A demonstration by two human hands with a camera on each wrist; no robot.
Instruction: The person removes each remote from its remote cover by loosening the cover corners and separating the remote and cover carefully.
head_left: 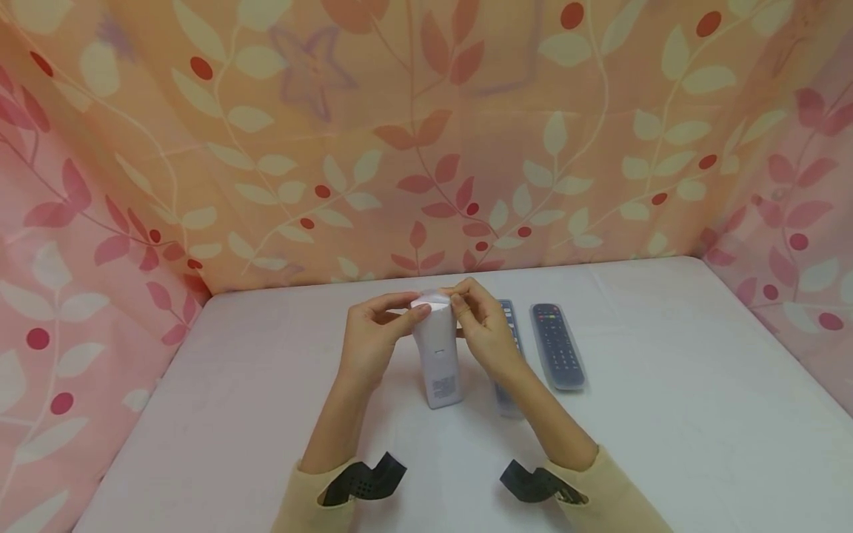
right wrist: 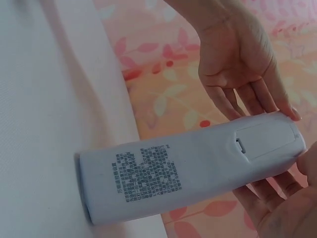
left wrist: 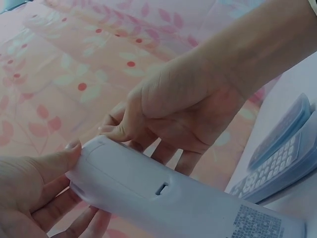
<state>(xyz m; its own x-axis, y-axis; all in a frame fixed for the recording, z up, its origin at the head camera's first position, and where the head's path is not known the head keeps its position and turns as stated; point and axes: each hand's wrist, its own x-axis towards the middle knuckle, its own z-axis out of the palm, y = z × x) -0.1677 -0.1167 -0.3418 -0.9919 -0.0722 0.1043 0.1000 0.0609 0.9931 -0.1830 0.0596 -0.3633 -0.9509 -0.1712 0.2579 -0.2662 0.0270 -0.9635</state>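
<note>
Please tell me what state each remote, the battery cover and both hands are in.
White remote: held roughly upright, printed back showing
Battery cover: closed
Left hand: grips the white remote's upper end
Right hand: grips that end's other side
Middle remote: lying buttons up, partly hidden
Rightmost remote: lying buttons up

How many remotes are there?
3. A white remote is in the left hand and right hand. A second remote lies on the table, partly behind the right arm; a third remote lies right of it.
</note>
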